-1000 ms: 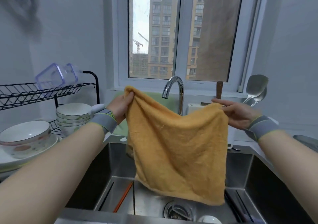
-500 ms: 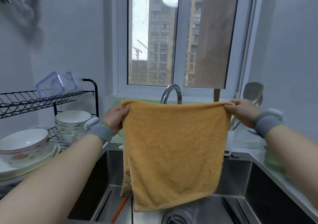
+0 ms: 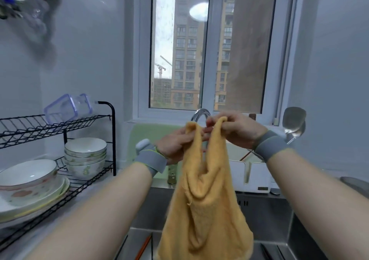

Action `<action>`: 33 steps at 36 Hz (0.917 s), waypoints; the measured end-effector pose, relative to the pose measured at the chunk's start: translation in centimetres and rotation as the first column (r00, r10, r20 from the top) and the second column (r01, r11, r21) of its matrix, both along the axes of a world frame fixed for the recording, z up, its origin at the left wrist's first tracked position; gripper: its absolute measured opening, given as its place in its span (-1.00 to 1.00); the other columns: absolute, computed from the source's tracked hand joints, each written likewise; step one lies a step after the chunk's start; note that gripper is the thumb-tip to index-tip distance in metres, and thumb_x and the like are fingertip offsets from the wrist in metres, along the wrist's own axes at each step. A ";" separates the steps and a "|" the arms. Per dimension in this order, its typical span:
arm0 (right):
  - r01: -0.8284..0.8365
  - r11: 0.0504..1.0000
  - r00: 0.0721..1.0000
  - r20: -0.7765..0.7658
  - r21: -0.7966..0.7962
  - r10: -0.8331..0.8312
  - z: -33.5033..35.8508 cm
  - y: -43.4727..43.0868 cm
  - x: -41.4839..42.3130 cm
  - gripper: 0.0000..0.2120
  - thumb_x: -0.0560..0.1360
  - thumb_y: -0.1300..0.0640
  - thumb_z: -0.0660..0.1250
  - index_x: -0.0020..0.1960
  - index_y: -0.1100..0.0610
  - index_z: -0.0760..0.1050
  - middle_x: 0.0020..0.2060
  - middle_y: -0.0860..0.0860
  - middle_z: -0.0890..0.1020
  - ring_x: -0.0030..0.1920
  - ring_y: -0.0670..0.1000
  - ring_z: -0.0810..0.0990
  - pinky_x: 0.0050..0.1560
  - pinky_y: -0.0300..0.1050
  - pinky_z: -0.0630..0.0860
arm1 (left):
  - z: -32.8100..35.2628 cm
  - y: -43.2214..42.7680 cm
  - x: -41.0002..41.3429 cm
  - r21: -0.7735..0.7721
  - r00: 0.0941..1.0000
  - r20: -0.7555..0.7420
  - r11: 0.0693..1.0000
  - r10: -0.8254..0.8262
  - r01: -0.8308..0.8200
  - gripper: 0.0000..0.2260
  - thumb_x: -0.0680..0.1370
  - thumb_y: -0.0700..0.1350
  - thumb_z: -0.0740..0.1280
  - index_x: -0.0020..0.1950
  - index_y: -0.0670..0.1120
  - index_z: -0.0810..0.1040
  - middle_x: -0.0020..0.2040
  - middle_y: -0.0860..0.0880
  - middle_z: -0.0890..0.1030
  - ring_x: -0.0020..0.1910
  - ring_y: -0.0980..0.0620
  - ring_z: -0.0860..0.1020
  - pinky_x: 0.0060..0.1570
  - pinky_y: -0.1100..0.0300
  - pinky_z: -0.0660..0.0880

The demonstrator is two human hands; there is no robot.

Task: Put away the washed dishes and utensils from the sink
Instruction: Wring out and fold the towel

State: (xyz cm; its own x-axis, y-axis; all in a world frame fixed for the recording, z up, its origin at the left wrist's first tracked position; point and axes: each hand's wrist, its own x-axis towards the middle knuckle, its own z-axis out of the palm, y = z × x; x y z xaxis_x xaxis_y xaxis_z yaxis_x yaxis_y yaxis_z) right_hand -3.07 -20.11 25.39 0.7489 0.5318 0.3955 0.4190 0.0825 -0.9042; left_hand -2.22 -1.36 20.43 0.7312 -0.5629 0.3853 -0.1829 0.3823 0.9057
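An orange-yellow towel [image 3: 203,209] hangs folded in half over the steel sink [image 3: 279,209]. My left hand [image 3: 177,144] pinches one top corner and my right hand [image 3: 237,132] pinches the other, the two corners held together in front of the faucet [image 3: 197,114]. At the sink's bottom left, part of an orange chopstick [image 3: 142,246] shows beside the towel. The rest of the sink floor is hidden by the towel.
A black wire dish rack [image 3: 83,188] stands at the left with stacked bowls [image 3: 85,156], a large bowl on plates [image 3: 30,182] and a clear container [image 3: 67,108] on top. A white utensil holder [image 3: 257,178] with metal spatulas [image 3: 293,124] sits at the right by the window.
My hands have come together, bringing the towel's two top corners side by side, so the spread towel now hangs folded. The view has tilted up a little.
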 end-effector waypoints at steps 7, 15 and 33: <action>0.323 0.939 0.930 0.222 -0.117 -0.293 0.1 1.8 -0.6 -0.83 0.44 0.44 0.31 -0.16 0.20 0.55 -0.05 0.04 0.59 -0.02 -0.05 0.56 -0.06 -0.31 0.53 | 0.5 -0.6 -1.0 0.004 0.996 -0.013 0.996 0.092 -0.092 -0.70 0.50 -0.21 0.19 -0.31 -0.16 0.67 -0.38 -0.02 0.65 -0.40 0.11 0.63 -0.35 0.29 0.57; 0.462 0.837 0.844 0.435 -0.294 -0.313 -1.5 0.5 -3.5 -0.82 0.54 0.05 0.26 -0.18 0.00 0.60 0.21 0.11 0.50 0.23 -0.05 0.46 0.36 0.00 0.33 | 0.6 -0.1 0.1 -0.067 0.895 0.000 0.893 0.445 -0.444 -0.81 0.60 -0.25 0.18 -0.19 -0.18 0.51 -0.41 -0.03 0.60 -0.42 0.10 0.57 -0.31 0.26 0.53; 0.445 0.608 0.889 0.408 -0.658 -0.209 -4.0 0.7 -1.7 -0.89 0.39 0.20 0.48 -0.12 0.09 0.60 -0.33 -0.13 0.54 -0.28 -0.15 0.47 -0.15 -0.29 0.42 | 0.2 -0.7 -0.2 -0.176 0.914 -0.154 0.900 0.376 -0.400 -0.78 0.63 -0.17 0.14 -0.11 -0.21 0.50 -0.42 -0.04 0.63 -0.42 0.09 0.61 -0.37 0.26 0.59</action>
